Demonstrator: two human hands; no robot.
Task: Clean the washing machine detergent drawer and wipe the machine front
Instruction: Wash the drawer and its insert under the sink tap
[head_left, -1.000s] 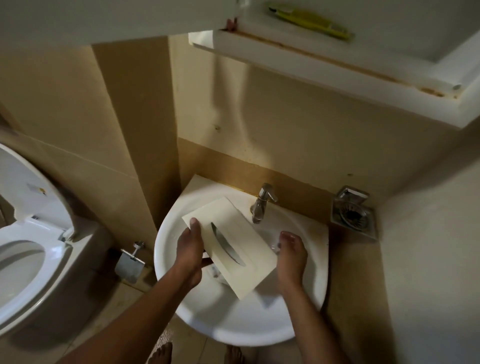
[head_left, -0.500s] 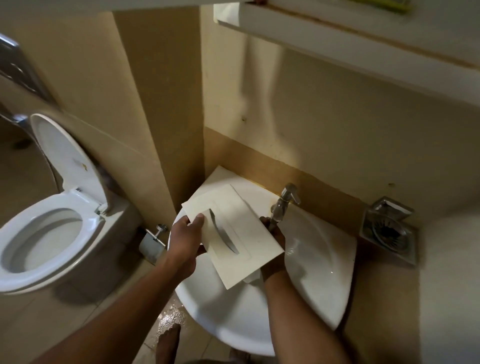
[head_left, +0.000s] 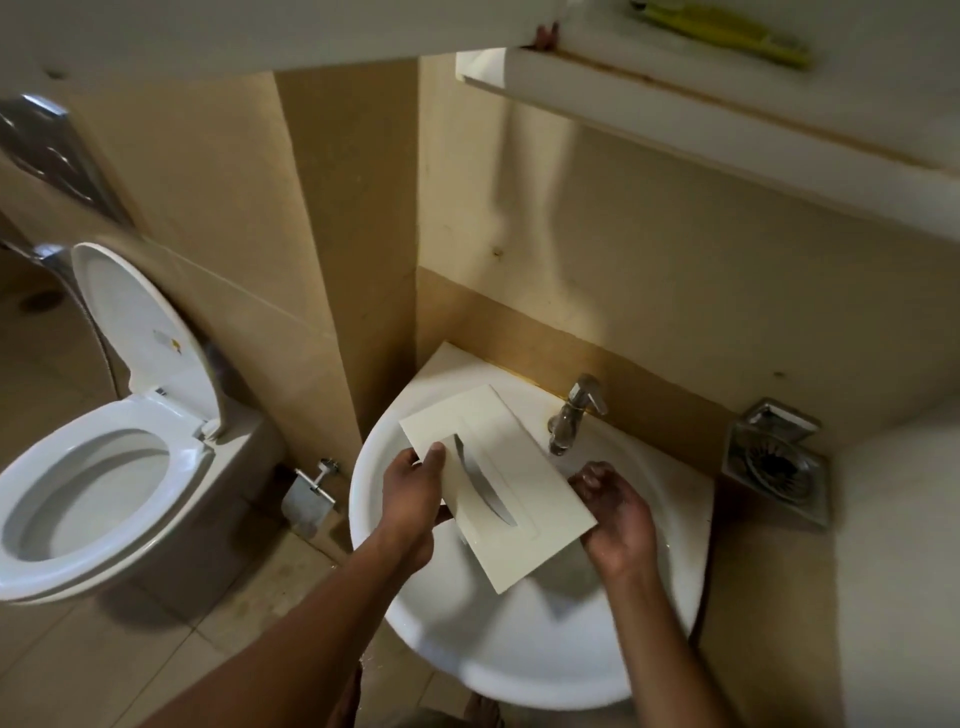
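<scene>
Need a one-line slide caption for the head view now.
Left hand grips the cream detergent drawer over the white sink, beside the tap; right hand curls at its edge.

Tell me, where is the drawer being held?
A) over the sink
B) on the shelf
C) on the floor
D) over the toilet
A: the left hand grips the drawer above the sink, by the tap.

White toilet (head_left: 88, 493), lid up, at left — chrome tap (head_left: 574, 415) over white basin (head_left: 519, 654), metal soap holder (head_left: 776, 467) beside
</scene>
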